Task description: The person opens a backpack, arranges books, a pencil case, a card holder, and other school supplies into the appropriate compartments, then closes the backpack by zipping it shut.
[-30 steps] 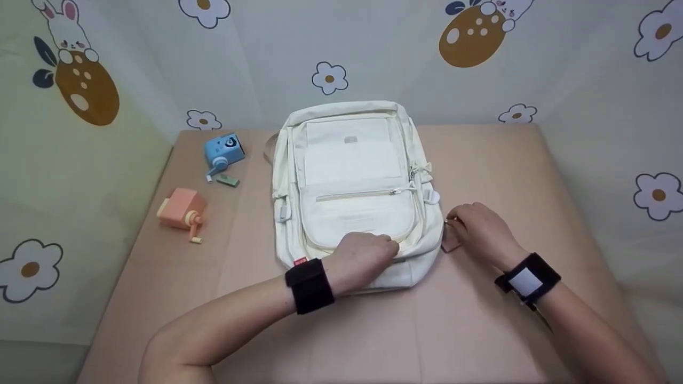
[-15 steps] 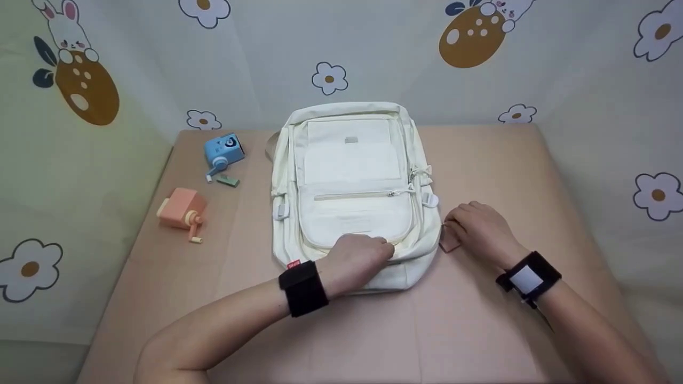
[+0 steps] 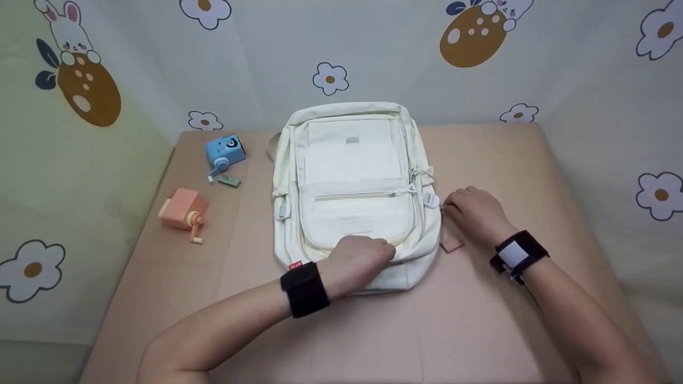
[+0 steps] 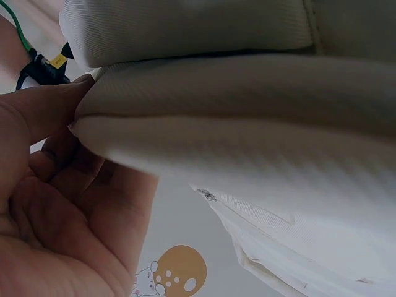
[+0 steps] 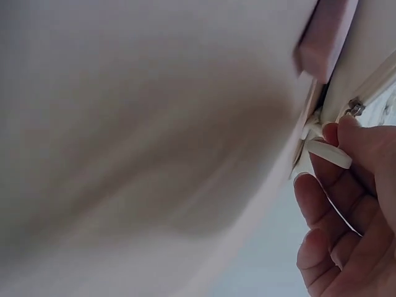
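A cream backpack (image 3: pixel 349 160) lies front up on the table. My left hand (image 3: pixel 358 264) pinches the fabric at its lower front; in the left wrist view the thumb presses a padded fold (image 4: pixel 216 142) against the fingers. At the bag's right side, my right hand (image 3: pixel 476 213) pinches a zipper pull, with the metal zipper slider (image 5: pixel 354 108) just beyond the fingertips. A whitish oval tab (image 5: pixel 330 153) shows against those fingers. Below the right hand, a flat pink piece (image 3: pixel 452 244) sits beside the bag.
On the left of the table (image 3: pixel 256 330) stand a blue hand-crank pencil sharpener (image 3: pixel 225 150) and a pink one (image 3: pixel 184 209). A small green block (image 3: pixel 229 181) lies near the blue one. A patterned curtain (image 3: pixel 384 64) surrounds the back and sides.
My right hand has moved a little up along the bag's side, showing more of the pink piece. The left hand and bag shifted slightly left, then stayed about still.
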`<state>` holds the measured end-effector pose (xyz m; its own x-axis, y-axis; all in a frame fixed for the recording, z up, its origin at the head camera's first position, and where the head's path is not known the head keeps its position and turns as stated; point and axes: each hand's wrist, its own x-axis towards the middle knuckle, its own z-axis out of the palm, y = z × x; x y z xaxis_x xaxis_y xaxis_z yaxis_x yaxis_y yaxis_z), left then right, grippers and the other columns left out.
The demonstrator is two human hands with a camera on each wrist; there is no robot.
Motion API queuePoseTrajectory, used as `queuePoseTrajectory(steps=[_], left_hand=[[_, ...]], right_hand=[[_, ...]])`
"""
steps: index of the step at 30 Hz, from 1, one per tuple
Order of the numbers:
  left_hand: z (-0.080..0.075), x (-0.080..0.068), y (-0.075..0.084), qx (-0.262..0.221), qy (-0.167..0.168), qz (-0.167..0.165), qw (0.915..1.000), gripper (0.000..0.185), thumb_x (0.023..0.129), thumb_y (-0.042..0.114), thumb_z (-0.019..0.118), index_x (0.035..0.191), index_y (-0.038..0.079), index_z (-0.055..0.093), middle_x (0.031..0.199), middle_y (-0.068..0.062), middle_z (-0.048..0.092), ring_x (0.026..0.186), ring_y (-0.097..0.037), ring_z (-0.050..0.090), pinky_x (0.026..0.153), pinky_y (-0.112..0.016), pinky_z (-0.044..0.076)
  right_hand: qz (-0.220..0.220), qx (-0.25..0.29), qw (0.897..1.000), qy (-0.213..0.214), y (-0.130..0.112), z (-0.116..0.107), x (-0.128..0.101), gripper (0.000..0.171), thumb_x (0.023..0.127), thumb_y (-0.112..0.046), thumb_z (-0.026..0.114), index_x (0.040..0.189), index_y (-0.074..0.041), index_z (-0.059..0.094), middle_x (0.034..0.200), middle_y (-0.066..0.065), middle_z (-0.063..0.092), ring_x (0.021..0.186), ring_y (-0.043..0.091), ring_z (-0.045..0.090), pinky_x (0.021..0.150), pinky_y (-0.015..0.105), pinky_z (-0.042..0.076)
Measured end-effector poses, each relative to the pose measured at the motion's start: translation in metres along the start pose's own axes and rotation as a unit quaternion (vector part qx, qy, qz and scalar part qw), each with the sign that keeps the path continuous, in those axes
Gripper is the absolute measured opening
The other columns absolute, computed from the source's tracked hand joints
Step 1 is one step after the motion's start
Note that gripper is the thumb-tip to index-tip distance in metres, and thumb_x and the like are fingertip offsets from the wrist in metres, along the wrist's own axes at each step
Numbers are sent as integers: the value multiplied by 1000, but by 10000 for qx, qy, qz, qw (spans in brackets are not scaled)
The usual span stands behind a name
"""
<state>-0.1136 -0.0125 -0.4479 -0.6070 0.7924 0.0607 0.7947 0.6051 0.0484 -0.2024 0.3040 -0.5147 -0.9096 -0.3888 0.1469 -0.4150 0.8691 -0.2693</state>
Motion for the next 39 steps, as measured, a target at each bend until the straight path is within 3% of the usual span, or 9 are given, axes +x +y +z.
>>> queuePoseTrajectory(steps=[9,15,28,34,39], left_hand=[[1,1,1,-11,-72,-48,10000,17,95,11,64,79,16,60,67,4,55,56,-13,55,45,-32,46],[2,-2,1,-10,98,60,9999,19,95,12,64,77,16,57,67,5,54,56,-13,54,46,-29,43],[2,-2,-2,-231,111,-18,9997,21,97,15,63,76,17,56,66,6,52,55,-12,50,47,-29,42],[3,-2,-2,-335,221,-30,9992,20,98,21,64,78,16,61,69,5,57,59,-15,58,48,-32,46],[1,-1,-2,-409,147,1,9991,16,95,23,68,81,16,64,74,3,61,64,-18,61,52,-34,48]], right_hand=[[132,-210,9997,73,6,-1,30,15,101,-19,64,102,-8,73,97,9,72,92,32,62,80,49,49],[333,-251,9991,29,4,-4,47,17,101,-21,64,100,-7,74,95,11,71,91,34,62,79,51,48],[457,-107,9989,71,2,-2,48,18,101,-23,63,100,-8,73,94,10,70,90,34,61,78,51,48],[618,-5,9960,642,-6,-11,54,18,99,-16,64,106,-3,73,102,15,70,94,36,62,78,50,50],[396,172,9947,930,-18,-14,61,21,99,-17,64,110,-2,73,108,15,69,100,36,61,81,50,51]])
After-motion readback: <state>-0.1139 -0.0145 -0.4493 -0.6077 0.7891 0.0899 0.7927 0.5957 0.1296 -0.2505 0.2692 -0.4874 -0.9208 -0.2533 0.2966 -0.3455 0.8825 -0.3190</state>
